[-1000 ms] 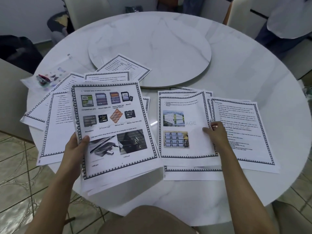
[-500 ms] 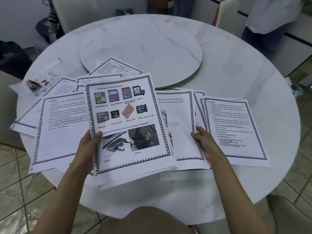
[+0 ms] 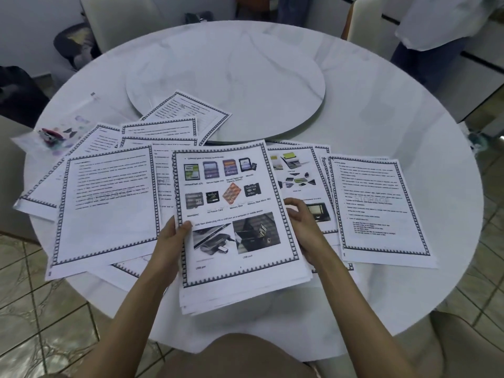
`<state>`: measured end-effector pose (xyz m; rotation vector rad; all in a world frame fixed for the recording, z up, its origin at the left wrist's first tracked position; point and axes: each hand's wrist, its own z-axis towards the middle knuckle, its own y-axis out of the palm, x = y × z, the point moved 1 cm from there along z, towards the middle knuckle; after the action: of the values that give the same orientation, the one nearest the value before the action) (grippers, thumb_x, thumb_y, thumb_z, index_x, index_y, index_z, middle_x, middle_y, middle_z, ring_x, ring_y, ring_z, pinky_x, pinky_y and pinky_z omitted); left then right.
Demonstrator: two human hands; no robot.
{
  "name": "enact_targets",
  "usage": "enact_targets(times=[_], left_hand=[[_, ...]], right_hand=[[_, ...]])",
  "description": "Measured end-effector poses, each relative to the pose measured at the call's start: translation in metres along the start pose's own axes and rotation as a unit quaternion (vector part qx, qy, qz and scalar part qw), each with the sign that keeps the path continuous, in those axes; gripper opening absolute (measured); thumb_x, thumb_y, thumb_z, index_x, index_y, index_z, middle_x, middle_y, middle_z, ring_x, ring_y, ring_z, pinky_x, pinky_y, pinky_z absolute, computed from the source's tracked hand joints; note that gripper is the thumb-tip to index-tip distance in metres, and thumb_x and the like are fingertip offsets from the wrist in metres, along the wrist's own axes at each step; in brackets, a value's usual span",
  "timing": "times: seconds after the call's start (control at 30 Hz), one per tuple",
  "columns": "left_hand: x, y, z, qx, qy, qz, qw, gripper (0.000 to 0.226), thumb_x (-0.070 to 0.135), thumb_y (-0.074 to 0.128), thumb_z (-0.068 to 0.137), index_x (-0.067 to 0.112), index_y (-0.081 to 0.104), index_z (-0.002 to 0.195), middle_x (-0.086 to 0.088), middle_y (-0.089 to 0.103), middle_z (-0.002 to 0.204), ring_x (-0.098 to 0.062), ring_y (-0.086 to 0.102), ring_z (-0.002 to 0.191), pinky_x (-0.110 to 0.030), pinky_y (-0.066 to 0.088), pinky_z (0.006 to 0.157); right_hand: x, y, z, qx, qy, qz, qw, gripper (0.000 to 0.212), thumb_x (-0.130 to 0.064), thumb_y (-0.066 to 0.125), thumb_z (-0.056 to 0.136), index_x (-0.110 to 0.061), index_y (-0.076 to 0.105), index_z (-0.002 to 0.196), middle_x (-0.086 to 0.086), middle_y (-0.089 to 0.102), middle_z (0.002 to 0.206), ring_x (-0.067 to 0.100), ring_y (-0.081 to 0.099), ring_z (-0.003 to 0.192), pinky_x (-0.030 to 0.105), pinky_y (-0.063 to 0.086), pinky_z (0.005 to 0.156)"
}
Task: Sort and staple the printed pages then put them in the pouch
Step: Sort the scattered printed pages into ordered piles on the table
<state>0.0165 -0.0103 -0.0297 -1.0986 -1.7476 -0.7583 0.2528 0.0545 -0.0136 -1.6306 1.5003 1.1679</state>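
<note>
A stack of printed pages [image 3: 231,208] is lifted over the table's near edge; its top sheet shows memory cards and USB ports. My left hand [image 3: 171,238] grips the stack's left edge, thumb on top. My right hand [image 3: 302,222] curls around its right edge. More bordered pages lie spread out: a text page [image 3: 109,203] on the left, a picture page [image 3: 297,170] behind my right hand, a text page [image 3: 379,208] on the right, and others at the back [image 3: 188,110]. A clear pouch [image 3: 71,115] lies far left, with a red stapler [image 3: 50,136] on or in it.
The round white marble table [image 3: 409,110] carries a raised turntable [image 3: 226,77] at its centre. A person in a white top [image 3: 436,23] stands at the back right. Chairs [image 3: 117,17] and a dark bag [image 3: 16,88] ring the table. Tiled floor lies below.
My left hand has carried the stack rightward to the centre. My right hand left the middle pile and closed on the stack's right edge. A different picture page now tops that pile.
</note>
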Motion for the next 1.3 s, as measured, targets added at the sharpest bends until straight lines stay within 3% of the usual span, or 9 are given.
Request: enact_targets(times=[0.17,0.23,0.33,0.47,0.57,0.77,0.97,1.1,1.3], left_hand=[[-0.002,0.003,-0.001,-0.007,0.022,0.016,1.0,0.021,0.012,0.046,0.097,0.02,0.054,0.114,0.003,0.065,0.108,-0.021,0.061,0.104,-0.038,0.045,0.094],[-0.001,0.005,-0.001,-0.005,0.027,0.025,0.999,0.023,0.012,0.05,0.095,0.017,0.053,0.117,0.005,0.065,0.107,-0.017,0.062,0.101,-0.035,0.047,0.092],[-0.002,0.009,0.0,0.008,0.027,0.03,0.999,0.029,0.014,0.054,0.093,0.013,0.052,0.122,0.0,0.065,0.108,-0.018,0.062,0.1,-0.033,0.048,0.089],[-0.005,0.014,0.002,0.019,0.018,0.029,0.999,0.023,0.027,0.047,0.096,0.015,0.055,0.115,-0.002,0.065,0.109,-0.026,0.061,0.107,-0.039,0.049,0.092],[-0.01,0.014,0.004,0.044,-0.006,0.048,0.998,0.04,0.03,0.04,0.099,0.01,0.045,0.134,-0.005,0.052,0.134,-0.027,0.044,0.129,-0.038,0.037,0.105],[-0.024,0.01,0.009,0.061,-0.015,0.099,0.993,0.046,0.028,0.041,0.099,0.004,0.041,0.138,-0.014,0.046,0.141,-0.03,0.04,0.131,-0.042,0.033,0.107],[-0.033,0.007,0.011,0.069,-0.047,0.111,0.99,0.049,0.024,0.053,0.094,0.005,0.041,0.138,-0.014,0.047,0.14,-0.03,0.043,0.128,-0.043,0.037,0.106],[-0.034,0.008,0.01,0.067,-0.041,0.138,0.987,0.052,0.02,0.051,0.095,0.005,0.033,0.142,-0.013,0.042,0.144,-0.031,0.039,0.132,-0.041,0.034,0.106],[-0.035,0.009,0.01,0.072,-0.041,0.155,0.984,0.045,0.017,0.045,0.097,0.007,0.037,0.14,-0.015,0.045,0.141,-0.03,0.039,0.131,-0.043,0.035,0.105]], right_hand=[[0.004,-0.004,-0.001,0.06,-0.053,-0.088,0.993,0.01,-0.02,0.049,0.095,-0.021,0.059,0.097,0.001,0.067,0.096,0.016,0.063,0.085,0.032,0.052,0.074],[0.006,-0.005,-0.002,0.05,-0.014,-0.085,0.995,0.025,-0.034,0.042,0.098,-0.02,0.063,0.098,-0.004,0.069,0.094,0.011,0.065,0.084,0.027,0.052,0.078],[0.009,-0.007,-0.001,0.039,0.005,-0.097,0.995,0.042,-0.047,0.039,0.094,-0.015,0.067,0.099,0.006,0.071,0.101,0.018,0.067,0.095,0.033,0.051,0.088],[0.016,-0.013,0.007,0.084,-0.059,-0.212,0.972,0.02,-0.035,0.057,0.09,-0.018,0.064,0.098,0.008,0.065,0.108,0.021,0.063,0.101,0.032,0.05,0.087],[0.011,-0.023,0.013,0.145,-0.082,-0.261,0.951,0.025,-0.032,0.059,0.089,-0.013,0.066,0.103,0.008,0.06,0.11,0.02,0.06,0.099,0.03,0.047,0.085],[-0.01,-0.063,0.012,0.25,-0.111,-0.259,0.926,0.019,-0.019,0.058,0.09,-0.004,0.063,0.101,0.007,0.064,0.09,0.021,0.058,0.08,0.021,0.042,0.06],[-0.017,-0.1,0.014,0.351,-0.105,-0.234,0.901,0.018,-0.012,0.061,0.087,-0.002,0.062,0.101,0.003,0.058,0.09,0.018,0.052,0.083,0.024,0.038,0.074],[-0.006,-0.116,0.018,0.356,-0.072,-0.214,0.907,0.022,-0.015,0.062,0.086,0.003,0.056,0.076,0.011,0.053,0.071,0.02,0.045,0.07,0.026,0.033,0.06],[0.007,-0.102,0.02,0.277,-0.032,-0.176,0.944,0.021,-0.019,0.062,0.087,0.001,0.065,0.094,0.022,0.067,0.095,0.033,0.064,0.087,0.041,0.053,0.082]])
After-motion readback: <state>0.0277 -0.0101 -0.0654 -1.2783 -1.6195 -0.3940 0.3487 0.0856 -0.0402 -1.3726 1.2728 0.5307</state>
